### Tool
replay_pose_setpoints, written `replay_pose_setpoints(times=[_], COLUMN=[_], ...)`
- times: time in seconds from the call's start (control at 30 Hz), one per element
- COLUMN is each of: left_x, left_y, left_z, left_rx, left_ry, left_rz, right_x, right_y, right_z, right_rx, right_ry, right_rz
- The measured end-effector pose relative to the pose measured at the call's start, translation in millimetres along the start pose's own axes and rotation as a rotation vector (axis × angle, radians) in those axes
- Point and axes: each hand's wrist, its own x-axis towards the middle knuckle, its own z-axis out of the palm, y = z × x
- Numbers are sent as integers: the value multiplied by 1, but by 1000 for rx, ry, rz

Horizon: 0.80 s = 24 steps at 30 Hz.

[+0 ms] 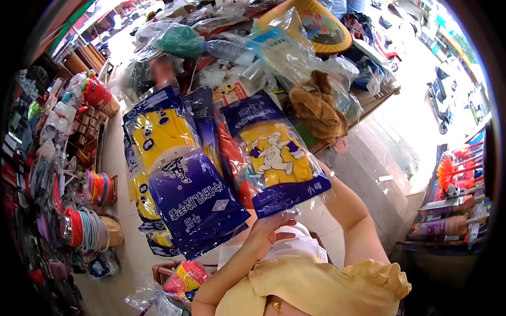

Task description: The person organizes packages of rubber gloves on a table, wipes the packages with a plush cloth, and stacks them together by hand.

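My left hand (pixel 266 234) is at the lower edge of a clear-and-blue pack of yellow rubber gloves (pixel 279 158), printed with a white cartoon figure. Its fingers are curled against the plastic edge and seem to grip it. My right arm reaches up along the pack's right side. Only a bit of my right hand (pixel 341 145) shows, below a brown fluffy item (pixel 318 105); its fingers are mostly hidden. Left of the pack, more glove packs hang or lie in a stack, the front one (pixel 197 203) blue and yellow. A red-orange pack (pixel 234 163) shows between them.
Plastic bags, a bottle (pixel 229 51) and a yellow conical hat (pixel 313 26) crowd the table ahead. On the left stand shelves of goods and a bundle of coiled cords (pixel 92 229). Orange brushes (pixel 448 174) are at the right. A pink-and-yellow bag (pixel 187 279) lies near my left elbow.
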Motion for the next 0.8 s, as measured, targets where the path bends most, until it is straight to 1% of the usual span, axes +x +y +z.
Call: replay_pose_setpoints(times=[0.03, 0.07, 0.13, 0.17, 0.2, 0.27, 0.3, 0.33, 0.37, 0.4, 0.43, 0.47, 0.5, 0.53, 0.57, 0.6, 0.67, 0.7, 0.77, 0.8], left_x=[-1, 0, 1, 1, 0, 0, 3, 6, 9, 12, 15, 18, 20, 22, 25, 26, 31, 32, 39, 40], left_y=[11, 11, 9, 8, 8, 5, 2, -1, -4, -6, -10, -14, -17, -19, -23, -27, -33, -36, -39, -39], left_z=[19, 16, 9, 8, 7, 6, 2, 0, -1, -1, 2, 5, 7, 8, 5, 3, 0, 3, 1, -1], left_rx=[-36, -37, -31, -31, -41, -67, 6, 1, 99, 199, 283, 282, 391, 499, 526, 519, 577, 595, 567, 543], left_ry=[52, 53, -10, -11, -77, -207, -127, -125, -33, 59, 124, 125, 116, 110, 87, 97, 4, 9, -5, -21], left_rz=[14, 24, 62, 65, 95, 154, 119, 120, 49, -22, -22, -20, -10, 2, -45, -45, -204, -172, -161, -152], right_x=[-5, -9, -23, -28, -36, -54, -53, -52, -51, -47, -41, -39, -38, -36, -34, -33, -38, -43, -42, -42], right_y=[-10, -25, -57, -71, -86, -101, -102, -102, -102, -100, -96, -96, -98, -101, -102, -100, -98, -95, -83, -67], right_z=[0, -1, 0, -2, -3, -1, -1, -2, -2, -12, -29, -41, -43, -43, -44, -36, -8, 3, 36, 42], right_rx=[-261, -586, -1336, -1616, -1753, -1702, -1706, -1899, -2072, -2072, -2164, -2258, -2258, -2199, -2139, -2136, -2033, -2077, -2117, -2060], right_ry=[42, 85, 199, 291, 431, 735, 730, 859, 984, 981, 978, 973, 968, 952, 933, 921, 911, 773, 389, 276], right_rz=[62, 144, 314, 388, 387, 106, 111, -125, -383, -383, -399, -417, -420, -447, -467, -461, -652, -748, -868, -711])
